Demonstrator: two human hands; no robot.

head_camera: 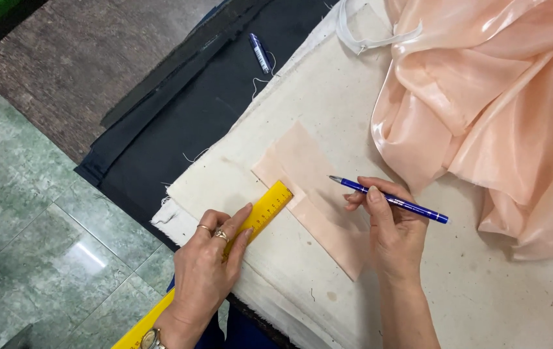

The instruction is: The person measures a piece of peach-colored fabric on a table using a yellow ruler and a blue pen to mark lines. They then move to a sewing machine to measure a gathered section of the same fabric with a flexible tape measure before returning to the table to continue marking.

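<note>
The peach strip (318, 200) is lying flat on the cream cloth (328, 97) covering the bench, near its front edge. At its 9 o'clock, the left hand (208, 271) is pressing the yellow ruler (260, 213) down, fingers spread flat along it. At 3 o'clock, the right hand (393, 226) is pinching a blue pen (390, 199), tip hovering over the strip. Best to be keeping the ruler pinned firmly (thin fabric probably slides). The peach satin heap (496, 103) is sitting at 1 o'clock.

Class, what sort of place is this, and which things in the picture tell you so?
Probably a sewing or tailoring workroom: shiny peach fabric heaped on a cloth-covered table, a yellow ruler and a pen over a cut piece.
</note>
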